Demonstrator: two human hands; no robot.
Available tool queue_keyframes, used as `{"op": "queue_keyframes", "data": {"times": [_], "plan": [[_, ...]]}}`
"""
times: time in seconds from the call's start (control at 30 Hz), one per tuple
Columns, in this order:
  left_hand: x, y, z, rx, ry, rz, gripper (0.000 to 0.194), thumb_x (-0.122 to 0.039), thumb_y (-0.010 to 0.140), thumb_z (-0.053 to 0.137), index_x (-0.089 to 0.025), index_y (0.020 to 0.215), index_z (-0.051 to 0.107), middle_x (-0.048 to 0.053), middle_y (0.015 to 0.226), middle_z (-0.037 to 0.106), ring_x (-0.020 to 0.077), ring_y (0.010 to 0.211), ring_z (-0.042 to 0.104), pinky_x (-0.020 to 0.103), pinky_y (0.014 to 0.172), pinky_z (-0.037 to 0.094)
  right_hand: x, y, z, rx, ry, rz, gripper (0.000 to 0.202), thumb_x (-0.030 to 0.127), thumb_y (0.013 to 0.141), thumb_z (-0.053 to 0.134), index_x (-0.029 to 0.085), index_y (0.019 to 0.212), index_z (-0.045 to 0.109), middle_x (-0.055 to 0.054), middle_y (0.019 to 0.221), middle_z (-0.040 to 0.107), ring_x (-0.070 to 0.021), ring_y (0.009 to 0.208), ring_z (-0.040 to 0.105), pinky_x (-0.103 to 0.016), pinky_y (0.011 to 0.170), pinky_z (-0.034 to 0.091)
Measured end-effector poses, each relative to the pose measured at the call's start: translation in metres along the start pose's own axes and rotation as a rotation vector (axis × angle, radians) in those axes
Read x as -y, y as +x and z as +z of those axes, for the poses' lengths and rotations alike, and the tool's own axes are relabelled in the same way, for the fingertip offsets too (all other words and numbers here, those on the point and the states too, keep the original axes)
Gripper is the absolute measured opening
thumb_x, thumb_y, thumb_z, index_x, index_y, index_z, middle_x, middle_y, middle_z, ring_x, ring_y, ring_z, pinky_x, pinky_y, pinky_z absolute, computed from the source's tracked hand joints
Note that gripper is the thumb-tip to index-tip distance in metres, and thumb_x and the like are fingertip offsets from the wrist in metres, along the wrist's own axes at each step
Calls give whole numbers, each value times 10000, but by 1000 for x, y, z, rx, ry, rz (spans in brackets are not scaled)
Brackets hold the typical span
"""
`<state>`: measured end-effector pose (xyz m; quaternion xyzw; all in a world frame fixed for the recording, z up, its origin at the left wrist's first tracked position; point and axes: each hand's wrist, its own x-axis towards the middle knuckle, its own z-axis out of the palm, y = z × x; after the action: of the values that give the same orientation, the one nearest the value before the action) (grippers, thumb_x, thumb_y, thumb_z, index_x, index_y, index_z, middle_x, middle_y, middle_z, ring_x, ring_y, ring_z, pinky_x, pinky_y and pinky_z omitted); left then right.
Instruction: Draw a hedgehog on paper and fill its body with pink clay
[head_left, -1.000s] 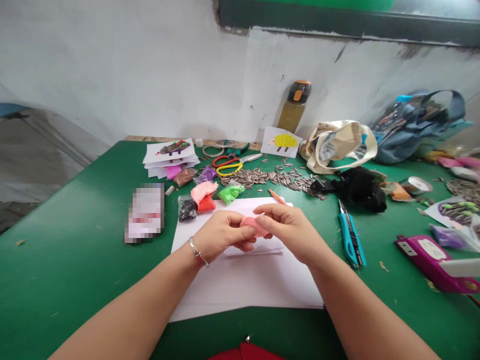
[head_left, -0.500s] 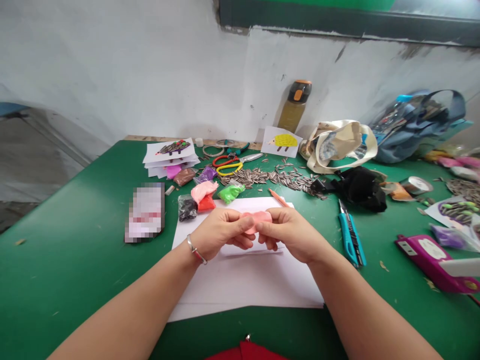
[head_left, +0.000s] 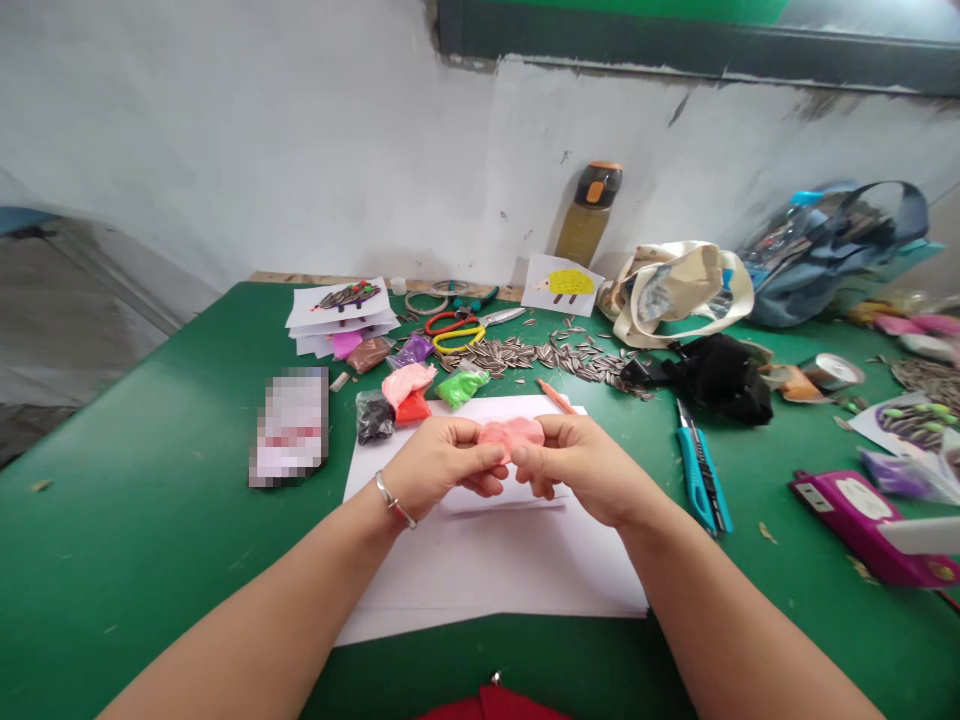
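You are holding a lump of pink clay (head_left: 512,435) between both hands, just above the far part of the white paper (head_left: 487,560). Your left hand (head_left: 442,468) pinches its left end between thumb and fingers, and your right hand (head_left: 574,465) pinches its right end the same way, so the lump spans the small gap between them.

The clay looks soft and already stretched flat. If you pull the two ends apart too hard it may thin in the middle and tear, and a piece could drop onto the paper. Squeezing too firmly may leave deep finger dents or make it stick to your fingertips.

The paper lies on a green table (head_left: 150,480). Just beyond the paper sit small bags of clay (head_left: 409,385) in black, pink, red and green, and beyond those a scatter of sunflower seeds (head_left: 555,355) and scissors (head_left: 461,328). A pencil (head_left: 555,395) rests at the paper's far edge, near your right hand. To the right of the paper lies a blue knife (head_left: 701,470), well apart from your hands, with a black cloth (head_left: 720,375) beyond it. A bottle (head_left: 589,212) leans against the white wall (head_left: 300,150) behind the table, and a cream bag (head_left: 679,290) lies at its foot.
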<state>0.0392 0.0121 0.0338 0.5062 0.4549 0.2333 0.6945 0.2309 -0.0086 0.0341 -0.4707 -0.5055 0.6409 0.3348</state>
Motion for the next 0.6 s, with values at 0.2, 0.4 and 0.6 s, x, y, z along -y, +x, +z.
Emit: {"op": "queue_keyframes", "data": {"times": [0.2, 0.4, 0.6], "plan": [[0, -1, -1, 18, 25, 18, 328, -417, 729, 758, -99, 745, 682, 58, 682, 694, 128, 536, 656, 235, 555, 536, -1, 1, 3, 18, -36, 0, 298, 404, 752, 719, 159, 624, 605, 20, 551, 586, -77, 462, 499, -232, 465, 387], [1, -1, -1, 27, 2, 7, 373, -467, 717, 763, -104, 774, 702, 67, 702, 702, 140, 575, 666, 258, 594, 556, 3, 0, 1, -30, -99, -4, 303, 409, 748, 704, 173, 602, 581, 19, 530, 599, -82, 452, 511, -273, 532, 448], [3, -1, -3, 58, -68, -23, 482, -578, 686, 747, -115, 811, 695, 95, 804, 714, 192, 718, 696, 321, 694, 569, 6, -1, -4, -43, -165, -59, 260, 403, 767, 678, 187, 643, 606, 22, 520, 599, -103, 487, 542, -341, 652, 515]]}}
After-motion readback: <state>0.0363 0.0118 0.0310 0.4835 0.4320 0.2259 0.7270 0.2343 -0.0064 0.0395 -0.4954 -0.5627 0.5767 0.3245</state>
